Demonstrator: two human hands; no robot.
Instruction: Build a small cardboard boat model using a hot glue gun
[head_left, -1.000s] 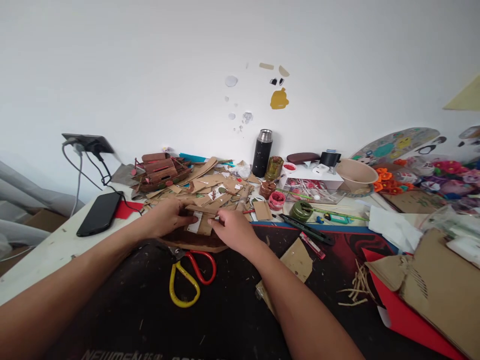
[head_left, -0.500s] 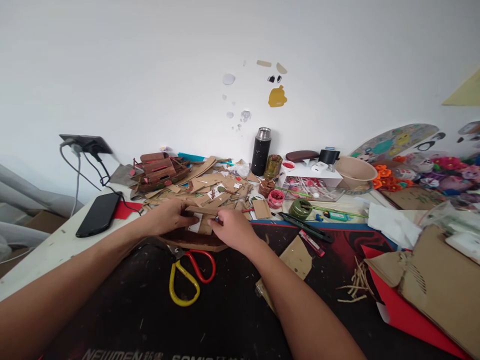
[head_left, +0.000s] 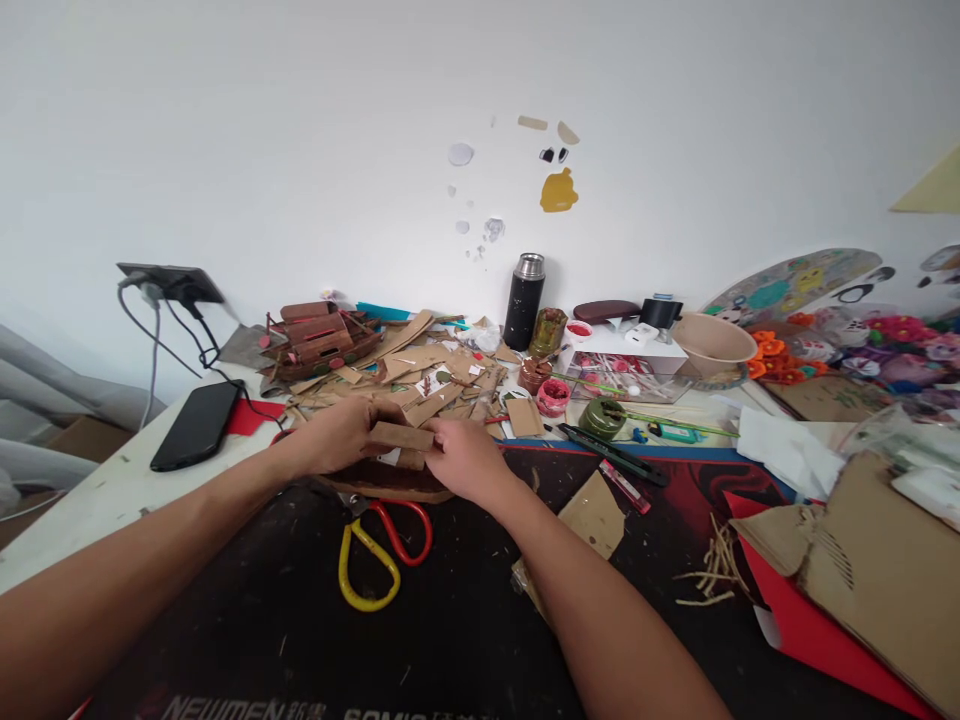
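Observation:
Between my two hands is a narrow cardboard strip [head_left: 403, 437], its flat face turned toward me. My left hand [head_left: 349, 432] has its fingers closed on the strip's left end. At the right end, my right hand [head_left: 463, 455] pinches it with thumb and fingers. Just beneath lies a brown curved cardboard piece [head_left: 390, 483], with a small white patch and a tan piece showing above it. Scissors [head_left: 370, 555] with one yellow and one red handle rest in front, their blades partly under the curved piece.
Cardboard scraps [head_left: 427, 372] are heaped behind my hands, beside a brown cardboard model [head_left: 322, 340]. A black flask [head_left: 525, 302], paint jars [head_left: 553, 397] and a green cutter [head_left: 611, 453] stand or lie to the right. A phone [head_left: 196, 427] lies left.
The cardboard strip has tilted so its flat face now shows more, covering part of the white patch. My fingers have closed in around its ends.

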